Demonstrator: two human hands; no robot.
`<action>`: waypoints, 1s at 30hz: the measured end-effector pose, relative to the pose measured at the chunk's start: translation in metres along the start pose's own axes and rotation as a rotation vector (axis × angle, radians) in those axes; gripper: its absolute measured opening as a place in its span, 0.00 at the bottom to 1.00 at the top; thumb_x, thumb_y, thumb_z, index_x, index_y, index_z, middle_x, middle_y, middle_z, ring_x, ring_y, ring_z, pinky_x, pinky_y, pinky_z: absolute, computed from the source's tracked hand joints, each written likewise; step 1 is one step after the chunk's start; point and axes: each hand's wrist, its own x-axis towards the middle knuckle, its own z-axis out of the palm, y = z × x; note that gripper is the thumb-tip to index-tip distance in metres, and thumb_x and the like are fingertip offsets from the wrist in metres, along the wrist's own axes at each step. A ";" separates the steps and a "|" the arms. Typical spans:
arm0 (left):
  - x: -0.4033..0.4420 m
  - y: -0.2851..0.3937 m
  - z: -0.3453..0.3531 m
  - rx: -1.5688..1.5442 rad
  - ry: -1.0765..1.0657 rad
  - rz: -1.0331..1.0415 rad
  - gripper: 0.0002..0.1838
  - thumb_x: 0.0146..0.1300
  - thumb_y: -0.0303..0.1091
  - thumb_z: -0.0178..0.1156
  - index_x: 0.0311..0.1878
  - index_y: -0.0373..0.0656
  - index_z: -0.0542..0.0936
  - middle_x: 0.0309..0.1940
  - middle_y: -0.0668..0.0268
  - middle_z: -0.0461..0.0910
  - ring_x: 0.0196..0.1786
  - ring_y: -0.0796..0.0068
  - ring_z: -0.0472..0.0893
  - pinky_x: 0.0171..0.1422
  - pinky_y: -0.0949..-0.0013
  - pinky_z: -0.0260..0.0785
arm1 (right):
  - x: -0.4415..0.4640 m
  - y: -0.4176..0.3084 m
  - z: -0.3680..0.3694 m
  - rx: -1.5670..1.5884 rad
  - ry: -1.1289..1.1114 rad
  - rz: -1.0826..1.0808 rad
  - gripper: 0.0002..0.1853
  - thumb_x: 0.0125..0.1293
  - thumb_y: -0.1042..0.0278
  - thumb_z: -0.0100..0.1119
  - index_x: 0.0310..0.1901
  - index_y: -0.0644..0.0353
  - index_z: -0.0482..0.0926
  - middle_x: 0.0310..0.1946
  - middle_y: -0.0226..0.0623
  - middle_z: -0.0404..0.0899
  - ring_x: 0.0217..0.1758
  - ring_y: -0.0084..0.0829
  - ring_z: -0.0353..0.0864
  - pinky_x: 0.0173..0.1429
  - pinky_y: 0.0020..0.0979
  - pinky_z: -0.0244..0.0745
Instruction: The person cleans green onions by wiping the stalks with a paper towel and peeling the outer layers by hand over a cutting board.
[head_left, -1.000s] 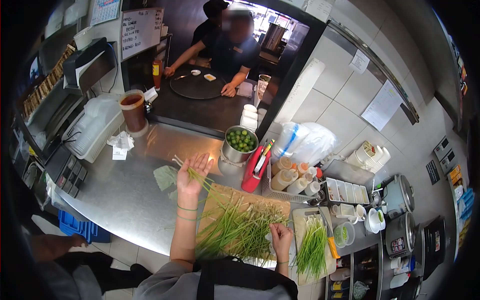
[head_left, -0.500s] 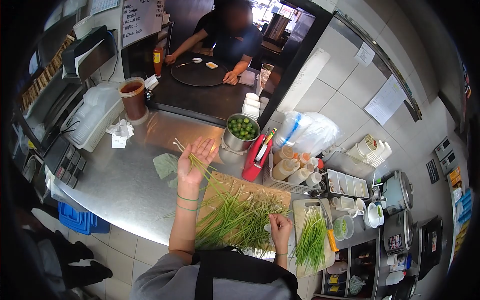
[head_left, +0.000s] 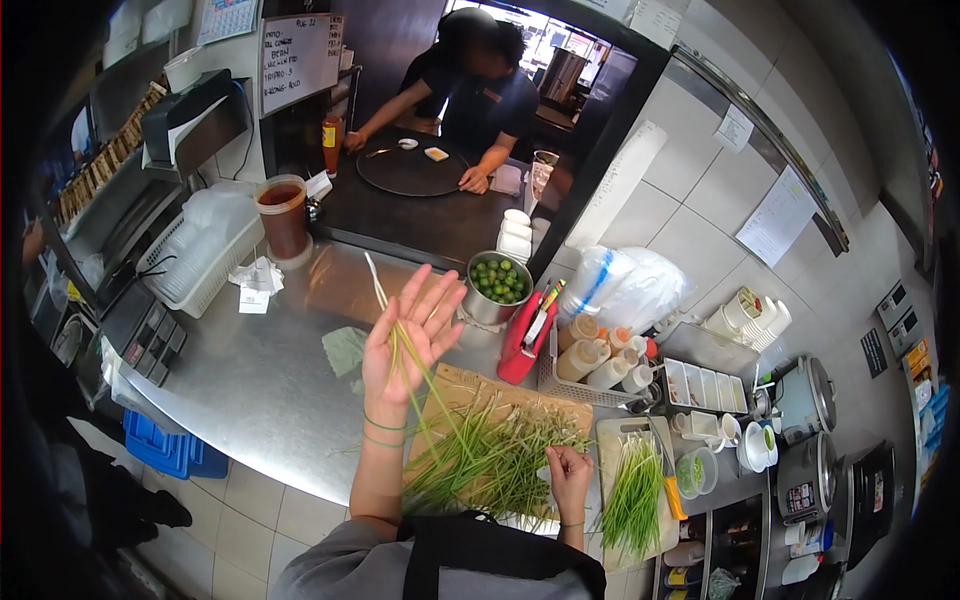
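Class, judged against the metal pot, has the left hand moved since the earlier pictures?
Yes: in view, the left hand has shifted toward the metal pot, narrowing the gap.

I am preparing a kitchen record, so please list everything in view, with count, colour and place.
loose stems: many, green, on brown board
brown board: 1, brown, on counter
second stems: many, green, on cutting board
cutting board: 1, pale, right of brown board
knife: 1, orange-handled, on cutting board
pot: 1, silver, behind brown board, holding green fruits
holder: 1, red, right of pot
squeeze bottles: several, mixed, in white basket
tub: 1, reddish-brown, left rear
small wares: many, mixed colours, right side, uncounted
other people: at least 3, dark-clothed, beyond counter, at left
left hand: 1, bare, above counter, stems across palm
right hand: 1, bare, by loose stems, grip unclear
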 end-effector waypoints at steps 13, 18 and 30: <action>0.000 0.021 -0.079 -0.220 0.525 0.308 0.22 0.68 0.24 0.35 0.65 0.41 0.52 0.63 0.46 0.56 0.65 0.52 0.61 0.61 0.62 0.69 | -0.003 0.001 -0.006 -0.032 -0.078 0.165 0.07 0.56 0.66 0.62 0.26 0.59 0.78 0.11 0.29 0.63 0.18 0.28 0.60 0.42 0.29 0.59; 0.002 0.016 -0.086 -0.194 0.472 0.240 0.26 0.66 0.21 0.37 0.66 0.43 0.47 0.64 0.43 0.52 0.66 0.50 0.59 0.59 0.65 0.71 | -0.003 0.007 -0.002 -0.044 0.018 0.023 0.09 0.55 0.68 0.63 0.22 0.62 0.77 0.09 0.29 0.60 0.14 0.24 0.56 0.31 0.28 0.57; 0.003 0.010 -0.077 -0.150 0.482 0.186 0.27 0.65 0.20 0.39 0.67 0.44 0.48 0.66 0.46 0.50 0.63 0.59 0.66 0.46 0.76 0.76 | 0.001 0.004 -0.002 -0.030 -0.006 0.025 0.08 0.55 0.70 0.63 0.22 0.62 0.77 0.09 0.31 0.61 0.13 0.26 0.58 0.29 0.28 0.56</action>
